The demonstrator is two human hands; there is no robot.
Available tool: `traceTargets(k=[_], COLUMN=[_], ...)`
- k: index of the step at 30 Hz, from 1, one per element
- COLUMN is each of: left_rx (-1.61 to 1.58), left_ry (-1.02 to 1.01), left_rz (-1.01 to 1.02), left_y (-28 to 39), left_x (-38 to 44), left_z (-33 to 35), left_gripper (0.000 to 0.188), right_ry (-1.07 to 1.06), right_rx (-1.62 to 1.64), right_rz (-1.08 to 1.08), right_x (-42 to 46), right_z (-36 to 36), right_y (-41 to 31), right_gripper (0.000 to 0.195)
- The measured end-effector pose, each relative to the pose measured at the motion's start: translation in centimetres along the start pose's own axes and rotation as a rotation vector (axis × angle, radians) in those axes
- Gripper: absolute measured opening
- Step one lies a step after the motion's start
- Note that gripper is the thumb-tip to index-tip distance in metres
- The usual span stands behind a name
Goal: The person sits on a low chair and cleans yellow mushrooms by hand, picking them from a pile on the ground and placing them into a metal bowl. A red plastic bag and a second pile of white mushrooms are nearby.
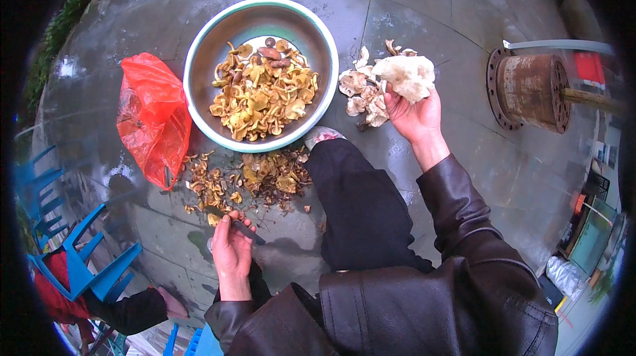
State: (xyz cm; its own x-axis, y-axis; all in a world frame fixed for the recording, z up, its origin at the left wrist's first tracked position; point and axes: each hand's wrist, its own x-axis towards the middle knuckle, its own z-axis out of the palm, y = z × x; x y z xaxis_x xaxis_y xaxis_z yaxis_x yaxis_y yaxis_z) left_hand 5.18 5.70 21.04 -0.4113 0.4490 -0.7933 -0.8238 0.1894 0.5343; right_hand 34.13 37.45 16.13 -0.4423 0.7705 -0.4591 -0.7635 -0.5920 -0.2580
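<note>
My right hand (417, 111) is raised at the right and holds a large pale mushroom (406, 75), its broad whitish surface facing up. Below it on the ground lies a small heap of pale mushrooms (355, 82). A dark-handled knife (247, 231) rests across the fingers of my left hand (232, 251); the blade points up and left. In front of me stands a wide round basin (325, 102) with a pale rim. Many yellow-brown mushrooms (263, 102) fill its bottom, with a few dark reddish ones (269, 52) among them.
Left of the basin lies a red plastic bag (154, 117). Mushroom scraps (276, 177) are scattered on the wet paving before my left hand. A rusty flanged metal drum (531, 90) stands at right. Blue plastic stools (82, 256) and another person's leg (129, 311) are at lower left.
</note>
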Motion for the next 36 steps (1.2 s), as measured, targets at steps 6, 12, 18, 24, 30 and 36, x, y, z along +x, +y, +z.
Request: traceTargets(k=[6,12,18,24,30,36], left_rx=[-0.012,-0.005,0.036,0.029,0.003,0.001], left_ry=[-0.005,0.005,-0.044,-0.016,-0.004,-0.031], left_rz=[0.001,0.005,-0.007,-0.008,0.005,0.005], left_y=[0.1,0.2,0.2,0.0,0.0,0.0], left_x=[-0.1,-0.4,-0.2,-0.1,0.0,0.1], left_z=[0.4,0.6,0.0,0.2,0.1,0.0], left_gripper=[0.023,0.022,0.024,0.023,0.023,0.023], right_ry=[0.369,0.623,0.716,0.544,0.089,0.111], right_rx=[-0.11,-0.571,-0.993,-1.534,-2.089,-2.163], right_rz=[-0.322,-0.602,-0.636,-0.675,-0.646,-0.775], right_x=[1.7,2.0,2.0,2.7,4.8,5.8], right_z=[-4.5,-8.8,-10.8,-11.3,-8.8,-10.7], right_y=[-2.6,-5.1,-4.4,-3.7,-1.2,-0.7], right_gripper=[0.017,0.021,0.026,0.025,0.023,0.023])
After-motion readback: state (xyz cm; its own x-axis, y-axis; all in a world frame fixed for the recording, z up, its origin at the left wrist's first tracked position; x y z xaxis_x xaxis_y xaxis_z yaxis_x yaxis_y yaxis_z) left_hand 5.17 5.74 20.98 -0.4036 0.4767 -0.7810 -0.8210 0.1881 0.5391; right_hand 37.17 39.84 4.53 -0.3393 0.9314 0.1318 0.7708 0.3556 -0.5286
